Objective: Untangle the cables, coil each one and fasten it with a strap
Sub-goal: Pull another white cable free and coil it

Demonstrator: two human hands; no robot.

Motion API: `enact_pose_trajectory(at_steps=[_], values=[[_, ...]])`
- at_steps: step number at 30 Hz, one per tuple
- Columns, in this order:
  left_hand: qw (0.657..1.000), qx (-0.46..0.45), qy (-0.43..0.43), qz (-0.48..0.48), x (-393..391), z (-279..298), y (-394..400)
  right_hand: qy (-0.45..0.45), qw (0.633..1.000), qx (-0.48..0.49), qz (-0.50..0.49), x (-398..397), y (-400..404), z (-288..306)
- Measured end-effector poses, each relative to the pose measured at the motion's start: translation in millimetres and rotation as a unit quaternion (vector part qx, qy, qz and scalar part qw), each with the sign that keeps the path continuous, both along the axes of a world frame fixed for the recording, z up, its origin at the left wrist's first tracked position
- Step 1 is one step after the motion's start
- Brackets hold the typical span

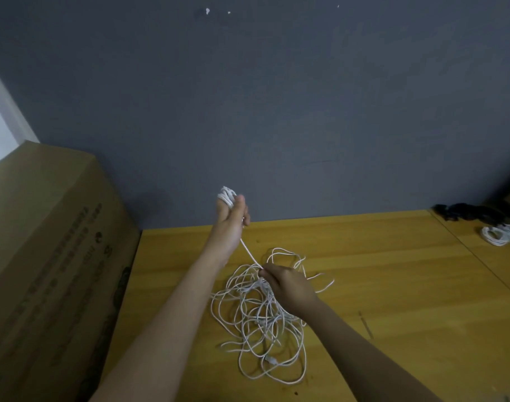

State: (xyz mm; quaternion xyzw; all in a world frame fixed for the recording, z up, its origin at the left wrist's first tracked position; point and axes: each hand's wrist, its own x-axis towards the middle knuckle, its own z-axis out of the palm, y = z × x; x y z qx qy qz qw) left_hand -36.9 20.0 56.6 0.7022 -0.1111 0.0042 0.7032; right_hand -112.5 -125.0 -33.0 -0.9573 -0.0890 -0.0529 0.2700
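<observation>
1. white tangled cables (259,317) lie in a loose heap on the wooden worktop (393,285), toward its left half, loops overlapping, a plug end visible near the heap's near side.
2. left hand (230,219) is raised above the worktop's far edge, against the grey wall (277,97); fingers curled round a small white coil (227,196) wound on the fingertips, thumb pressed against it.
3. one taut cable strand (249,252) runs down from the left hand to the right hand.
4. right hand (285,285) hovers just over the far part of the heap, thumb and fingers pinching the strand where it meets the tangle.
5. both forearms bare, entering from the near edge.
6. finished white coil (498,234) sits near the worktop's far right corner, on a second panel beside a seam.
7. black bundle (474,212) lies just behind that coil at the far right corner; cannot tell if cables or straps.
8. cardboard box (53,256) stands touching the worktop's left edge, printed side facing the worktop.
</observation>
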Motion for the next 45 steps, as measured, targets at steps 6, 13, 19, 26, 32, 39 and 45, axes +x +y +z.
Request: enact_pose_trajectory(at_steps=[6, 13, 19, 26, 32, 39, 45], values=[[0.965, 0.255, -0.057, 0.029, 1, -18, 3, -0.104, 0.993, -0.026, 0.045, -4, 3, 8], [0.923, 0.376, -0.012, -0.087, -8, -40, 13, -0.189, 0.981, 0.002, 0.045, -4, -2, 20], [0.906, 0.387, 0.048, -0.166, -13, -44, 17, -0.172, 0.977, 0.12, -0.04, 1, -12, 26], [0.937, 0.238, 0.042, -0.251, -17, -35, 11, -0.101, 0.967, 0.226, -0.054, 17, -16, 46], [0.974, 0.055, 0.097, -0.199, -15, -25, 8, -0.07, 0.922, 0.362, -0.116, 16, -20, 49], [0.982, -0.031, 0.103, -0.158, -19, -12, -7, 0.002, 0.934, 0.333, -0.128, 14, -9, 30], [0.985, -0.015, 0.069, -0.159, -13, -3, -7, 0.069, 0.979, 0.177, -0.076, 16, -6, 24]])
